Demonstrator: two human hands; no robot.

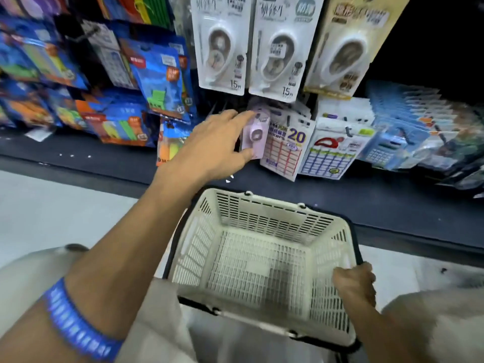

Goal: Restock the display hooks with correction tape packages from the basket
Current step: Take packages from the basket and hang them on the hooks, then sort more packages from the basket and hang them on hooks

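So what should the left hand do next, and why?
Probably let go of the lilac correction tape package and draw back: the left hand has it up at the lower hooks, and the basket, held by the right hand, looks empty.

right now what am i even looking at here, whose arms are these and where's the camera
There is no machine here: a person wears one camera on the head, looking down at their own arms in front of a shop display. The left hand reaches out and grips a pale purple correction tape package at the hooks. The right hand holds the rim of a cream plastic basket, which looks empty. Above hang larger white tape packs; beside the purple one are label sheets.
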